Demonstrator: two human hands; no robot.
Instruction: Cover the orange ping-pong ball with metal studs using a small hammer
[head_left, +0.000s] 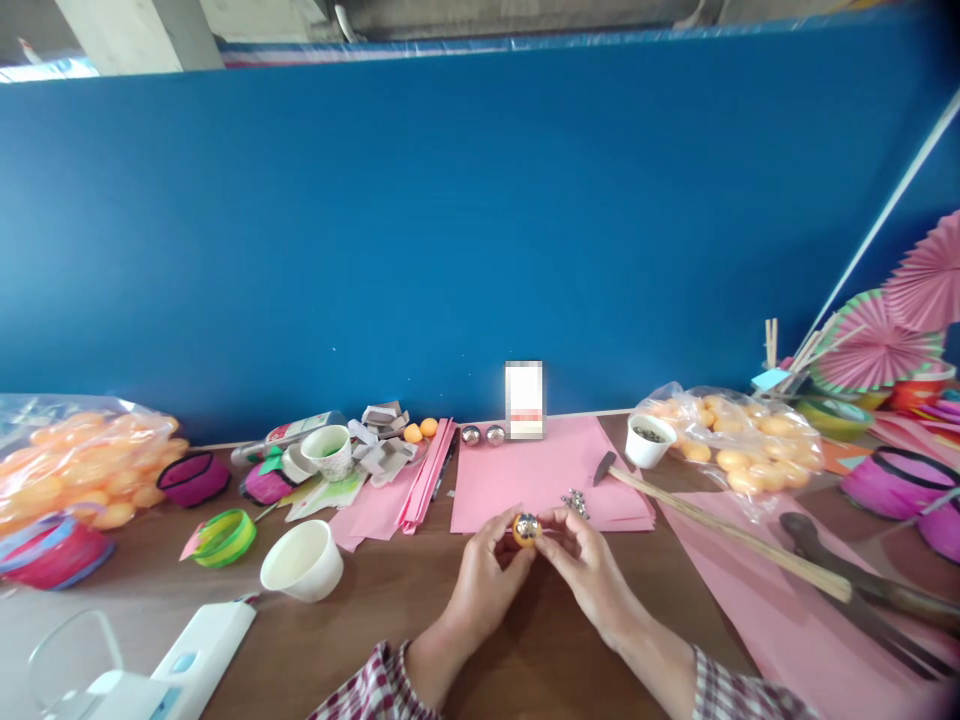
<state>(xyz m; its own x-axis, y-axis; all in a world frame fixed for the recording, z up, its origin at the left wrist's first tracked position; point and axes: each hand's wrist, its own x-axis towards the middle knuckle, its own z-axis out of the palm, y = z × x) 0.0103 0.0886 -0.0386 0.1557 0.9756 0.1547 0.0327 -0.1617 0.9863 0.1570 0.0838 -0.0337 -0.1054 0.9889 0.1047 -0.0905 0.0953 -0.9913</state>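
My left hand [480, 585] and my right hand [589, 570] meet over the brown table [375, 620], both pinching a small orange ball with a silvery cap [526, 528] between the fingertips. The ball sits just at the near edge of a pink paper sheet [540, 475]. A little heap of small silvery pieces [575, 502] lies on that sheet right behind my right fingers. Two shiny metal half-balls [482, 435] rest at the sheet's far edge.
A hammer [720, 525] lies right of the sheet, with a white cup [649, 440] and a bag of orange balls [739, 435] behind. Left stand white cups [304, 560], a second bag of balls [75, 470], a paper lantern [225, 537]. Pink fans [877, 350] far right.
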